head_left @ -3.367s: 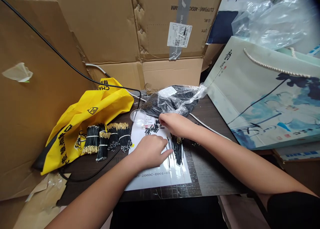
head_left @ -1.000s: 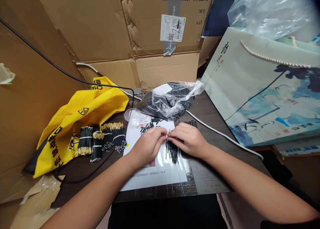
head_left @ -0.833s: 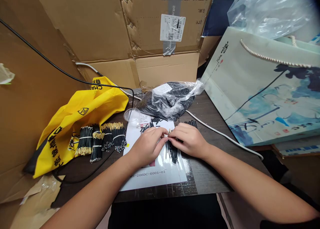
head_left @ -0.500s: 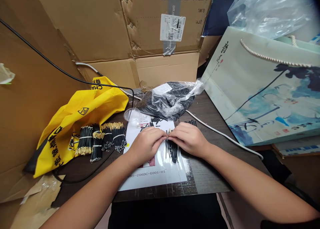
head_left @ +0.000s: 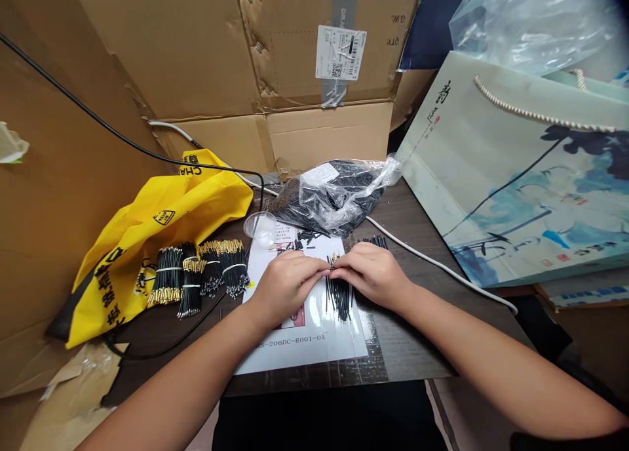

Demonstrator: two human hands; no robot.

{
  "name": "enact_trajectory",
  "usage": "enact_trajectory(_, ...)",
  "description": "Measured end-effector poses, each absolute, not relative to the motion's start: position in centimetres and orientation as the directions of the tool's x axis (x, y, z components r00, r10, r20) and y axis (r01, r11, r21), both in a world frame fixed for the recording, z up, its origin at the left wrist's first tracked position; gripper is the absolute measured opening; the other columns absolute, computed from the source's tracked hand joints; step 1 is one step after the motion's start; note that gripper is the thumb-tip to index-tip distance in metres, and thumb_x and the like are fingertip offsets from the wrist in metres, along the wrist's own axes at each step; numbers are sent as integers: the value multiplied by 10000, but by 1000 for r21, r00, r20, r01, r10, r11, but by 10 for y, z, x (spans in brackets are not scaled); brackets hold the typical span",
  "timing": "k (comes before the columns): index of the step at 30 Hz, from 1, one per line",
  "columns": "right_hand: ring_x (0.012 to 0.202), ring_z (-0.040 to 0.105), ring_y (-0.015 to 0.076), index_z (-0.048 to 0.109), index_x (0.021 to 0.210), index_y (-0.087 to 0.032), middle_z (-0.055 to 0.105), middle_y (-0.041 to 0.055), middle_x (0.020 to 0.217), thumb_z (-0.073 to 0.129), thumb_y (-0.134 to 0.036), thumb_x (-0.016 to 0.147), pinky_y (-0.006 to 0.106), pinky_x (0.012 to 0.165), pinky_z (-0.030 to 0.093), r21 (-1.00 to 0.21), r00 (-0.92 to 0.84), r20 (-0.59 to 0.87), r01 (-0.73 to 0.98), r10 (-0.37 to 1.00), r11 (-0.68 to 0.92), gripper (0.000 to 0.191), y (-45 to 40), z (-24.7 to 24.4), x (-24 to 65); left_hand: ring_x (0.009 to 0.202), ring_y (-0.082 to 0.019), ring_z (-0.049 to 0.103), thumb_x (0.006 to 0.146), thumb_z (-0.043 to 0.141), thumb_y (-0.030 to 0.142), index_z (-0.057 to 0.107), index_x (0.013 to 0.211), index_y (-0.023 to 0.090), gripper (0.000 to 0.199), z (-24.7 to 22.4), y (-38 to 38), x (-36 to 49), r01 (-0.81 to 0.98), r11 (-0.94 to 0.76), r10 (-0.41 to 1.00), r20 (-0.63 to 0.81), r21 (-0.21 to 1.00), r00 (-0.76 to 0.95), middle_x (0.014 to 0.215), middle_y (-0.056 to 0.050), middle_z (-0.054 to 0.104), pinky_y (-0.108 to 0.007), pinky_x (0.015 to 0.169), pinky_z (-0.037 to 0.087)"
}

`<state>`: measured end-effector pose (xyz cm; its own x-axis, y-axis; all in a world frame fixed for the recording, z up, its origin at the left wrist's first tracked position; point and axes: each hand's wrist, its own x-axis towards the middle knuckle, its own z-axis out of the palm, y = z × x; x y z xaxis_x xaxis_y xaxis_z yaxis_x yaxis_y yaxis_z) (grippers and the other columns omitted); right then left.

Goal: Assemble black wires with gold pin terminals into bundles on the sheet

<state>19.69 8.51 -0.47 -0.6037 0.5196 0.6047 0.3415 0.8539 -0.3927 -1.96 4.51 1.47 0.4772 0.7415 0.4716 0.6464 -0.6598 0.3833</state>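
My left hand (head_left: 289, 282) and my right hand (head_left: 374, 274) meet fingertip to fingertip over a printed sheet (head_left: 295, 356). Both are closed in a pinch. What sits between the fingertips is too small to make out. Directly below them lies a loose pile of thin black wires (head_left: 341, 300), with some gold-coloured ends showing just above the fingers. Short black tube pieces (head_left: 308, 236) are scattered on the sheet beyond my left hand. More short black pieces (head_left: 376, 241) lie behind my right hand, partly covered by it.
Banded bundles of black wires with gold ends (head_left: 168, 274) lie left, beside a yellow bag (head_left: 162, 208). A plastic bag of black material (head_left: 339, 198) and a clear cup (head_left: 263, 229) are behind. A paper gift bag (head_left: 515, 176) stands right; a white cable (head_left: 432, 254) crosses the table (head_left: 417, 339).
Both pinched hands have shifted very slightly to the right, staying fingertip to fingertip. The gold-coloured bit seen earlier between the fingers is less visible now.
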Motion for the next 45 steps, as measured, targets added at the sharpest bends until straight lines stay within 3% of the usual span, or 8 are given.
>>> enact_trajectory(22,584,502,119,631,712,-171,602,-3,604,621,-333,916,300,685,391,-438,-587,587,350,558,828,261,81,-3,193,750,-137,643,954,526,244,689,1005,200,177,15,41,-19,612,-709,699,471,351,539,816,-16,731,-291,725,473)
enact_trajectory(29,650,517,146,628,924,-171,619,16,706,530,-225,902,320,687,397,-417,-669,531,329,521,847,114,79,8,196,770,-132,672,925,586,248,690,956,189,123,16,41,-18,600,-681,720,535,421,442,877,-18,752,-278,755,526)
enact_trajectory(45,644,513,141,640,926,-161,635,23,721,524,-172,900,319,688,399,-384,-666,558,320,494,866,120,80,3,195,755,-129,670,899,619,213,684,984,182,110,17,41,-19,619,-703,690,544,349,477,870,-1,750,-277,759,522)
